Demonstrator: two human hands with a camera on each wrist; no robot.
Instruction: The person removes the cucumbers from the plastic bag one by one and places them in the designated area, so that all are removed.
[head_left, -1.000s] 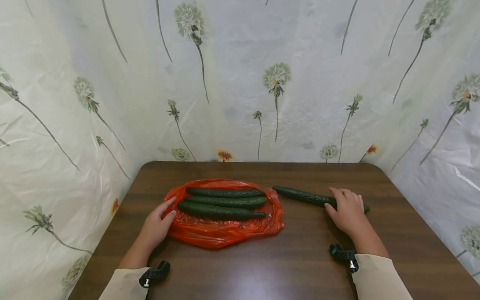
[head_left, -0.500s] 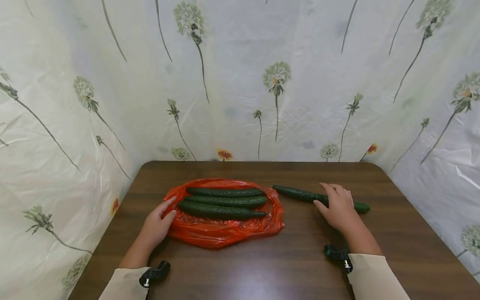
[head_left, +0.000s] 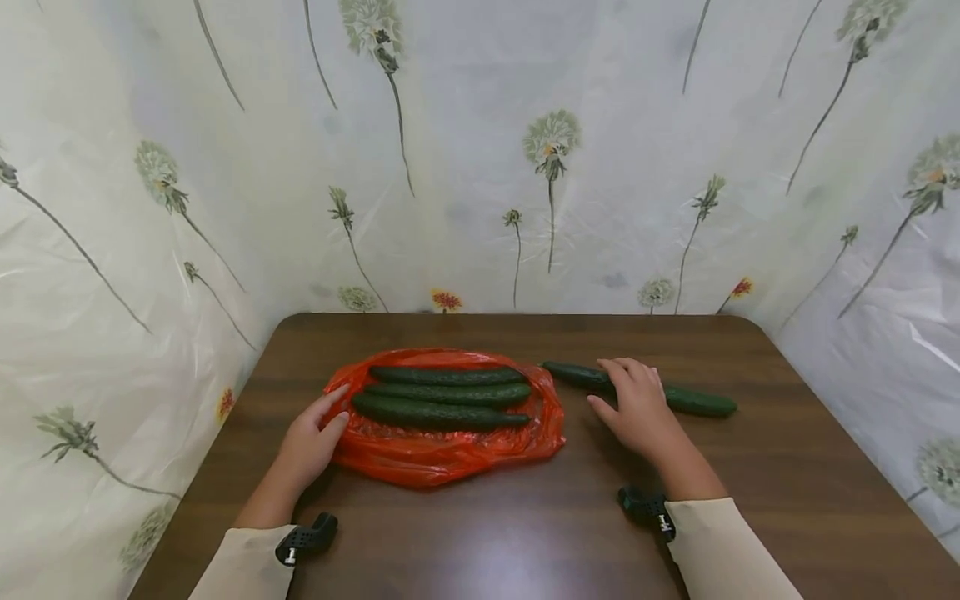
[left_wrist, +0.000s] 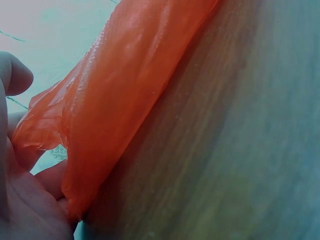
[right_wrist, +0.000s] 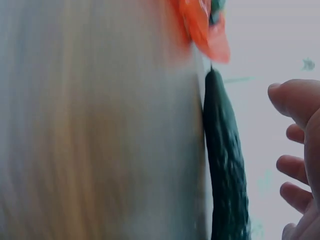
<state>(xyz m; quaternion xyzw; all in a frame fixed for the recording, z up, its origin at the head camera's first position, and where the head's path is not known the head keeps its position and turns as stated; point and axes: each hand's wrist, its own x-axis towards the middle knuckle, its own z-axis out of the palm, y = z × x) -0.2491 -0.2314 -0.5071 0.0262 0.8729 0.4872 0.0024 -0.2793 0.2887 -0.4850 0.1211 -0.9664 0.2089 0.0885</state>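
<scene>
Left of the middle on a dark brown wooden bench (head_left: 480, 542), we've got a thin, crinkly red plastic bag (head_left: 442, 467) with three long dark green cucumbers (head_left: 450, 394) lying side by side in it, all running left to right. The near one tapers to a skinny right end.

At the bag's left edge we see the person's left hand (head_left: 310, 442), thumb and fingers spread apart. Going by the left wrist view, a fold of the red plastic lies against the fingers while the thumb stands clear of it.

Over on the right, a fourth long, bumpy dark green cucumber (head_left: 701, 402) lies straight on the bench, slanting from far left to near right. Its thin tip is just beside the bag, though we can't tell if they touch. The right hand (head_left: 637, 408) is over that cucumber, fingers spread, and our right wrist view shows the fingertips apart from its skin.

Both beige fabric sleeves (head_left: 723, 546) have a small black device (head_left: 307, 540) at the cuff, and beyond the bench we get shiny pale sheeting (head_left: 450, 167) printed with dandelions.
</scene>
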